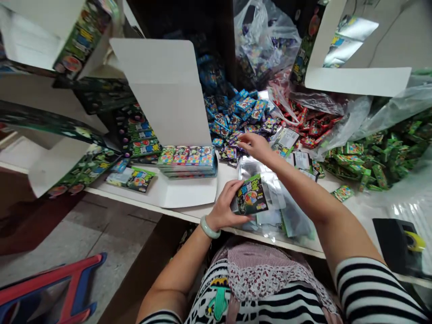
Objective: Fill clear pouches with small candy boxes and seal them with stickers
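My left hand grips a small green printed foil pouch near the table's front edge, above a pile of silvery empty pouches. My right hand reaches forward with its fingers pinched into a heap of small blue and purple candy boxes. What the fingers hold is too small to make out. A pale bangle circles my left wrist.
An open white carton holds a row of stacked packs. Red packets and green packets lie in plastic bags at right. More printed cartons stand at left. A tape dispenser sits at right; a stool stands below.
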Available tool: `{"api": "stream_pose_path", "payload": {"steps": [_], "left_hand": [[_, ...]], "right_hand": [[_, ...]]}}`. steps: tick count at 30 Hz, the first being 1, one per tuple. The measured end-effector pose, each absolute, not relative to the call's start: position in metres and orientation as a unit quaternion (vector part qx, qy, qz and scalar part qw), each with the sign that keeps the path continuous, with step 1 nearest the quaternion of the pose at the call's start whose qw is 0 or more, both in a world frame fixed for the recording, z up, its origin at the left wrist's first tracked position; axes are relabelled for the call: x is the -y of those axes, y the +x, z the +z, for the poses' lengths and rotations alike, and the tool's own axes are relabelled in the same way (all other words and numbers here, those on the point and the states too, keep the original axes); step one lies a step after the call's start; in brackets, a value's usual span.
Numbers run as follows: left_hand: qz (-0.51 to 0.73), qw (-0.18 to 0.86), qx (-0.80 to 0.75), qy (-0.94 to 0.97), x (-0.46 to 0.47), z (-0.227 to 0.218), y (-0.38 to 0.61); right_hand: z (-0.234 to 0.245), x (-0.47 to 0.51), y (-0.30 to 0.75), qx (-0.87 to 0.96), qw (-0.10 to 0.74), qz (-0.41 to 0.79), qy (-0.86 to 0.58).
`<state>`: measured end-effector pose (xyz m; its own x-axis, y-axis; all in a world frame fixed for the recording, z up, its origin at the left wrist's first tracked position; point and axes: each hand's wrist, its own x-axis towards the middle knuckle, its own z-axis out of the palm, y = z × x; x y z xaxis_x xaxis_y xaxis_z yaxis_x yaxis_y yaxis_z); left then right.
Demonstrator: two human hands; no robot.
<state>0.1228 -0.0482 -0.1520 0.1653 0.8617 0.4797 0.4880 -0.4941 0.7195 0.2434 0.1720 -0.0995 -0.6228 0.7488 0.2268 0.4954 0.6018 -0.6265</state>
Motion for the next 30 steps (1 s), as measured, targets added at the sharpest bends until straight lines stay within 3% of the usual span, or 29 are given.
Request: {"api": "stream_pose_path", "payload": {"steps": [4,8,11,15,18,20,22,25,28,30], "left_hand": [[0.451,0.201,-0.493,0.716,0.064,-0.151,0.115],[0.45,0.196,-0.506,0.709,0.068,-0.155,0.109],[0.457,0.19,-0.504,0.708,0.064,-0.156,0.104],[0.455,0.181,-0.502,0.713,0.056,-0.157,0.098],[0.451,0.173,-0.507,0.714,0.051,-0.159,0.096],[0.457,0.163,-0.517,0.705,0.048,-0.162,0.096],[0.466,0.154,-0.523,0.697,0.045,-0.164,0.098],[0.464,0.15,-0.522,0.699,0.041,-0.164,0.105],[0.453,0.146,-0.519,0.71,0.038,-0.161,0.113],[0.436,0.144,-0.519,0.721,0.037,-0.16,0.116]], "right_hand": [[-0.12,-0.215,0.151,0.883,0.16,0.103,-0.429],[-0.13,-0.233,0.123,0.872,0.142,0.086,-0.461],[-0.13,-0.237,0.141,0.832,0.203,0.209,-0.473],[-0.125,-0.217,0.215,0.691,0.274,0.481,-0.465],[-0.121,-0.175,0.296,0.63,0.287,0.569,-0.444],[-0.119,-0.14,0.348,0.653,0.313,0.519,-0.455],[-0.118,-0.104,0.389,0.714,0.329,0.38,-0.488],[-0.122,-0.061,0.421,0.802,0.26,0.172,-0.51],[-0.128,-0.041,0.432,0.856,0.159,0.153,-0.468],[-0.128,-0.043,0.439,0.87,0.142,0.188,-0.433]]}}
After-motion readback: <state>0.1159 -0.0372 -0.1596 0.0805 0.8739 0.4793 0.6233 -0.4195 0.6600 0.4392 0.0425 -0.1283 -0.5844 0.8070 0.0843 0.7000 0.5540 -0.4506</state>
